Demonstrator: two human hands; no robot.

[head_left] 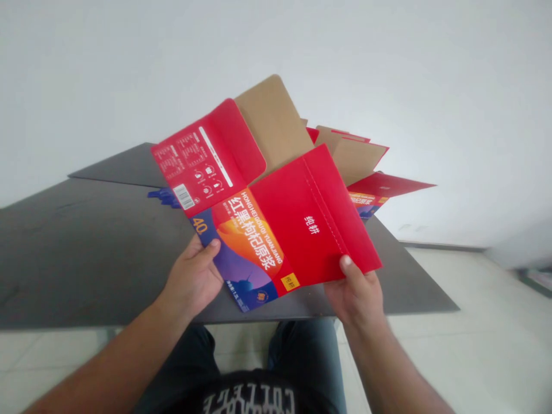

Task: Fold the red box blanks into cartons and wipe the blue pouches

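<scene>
A printed cardboard box [297, 224] is held up over the table, tilted, with its flaps spread. Its outside is red, with a purple and orange front panel; one flap shows plain brown inside. My left hand [196, 276] grips the purple panel's lower left edge, thumb on the front and fingers behind it. On the right, my right hand [357, 290] pinches the lower edge of the large red flap, thumb on top. The fingers behind the cardboard are partly hidden.
More red and brown cardboard boxes [360, 158] of the same print sit at the back right of the grey table [107, 259]. Several blue objects [164, 197] lie partly behind the held box. A white wall [129, 69] stands behind the table.
</scene>
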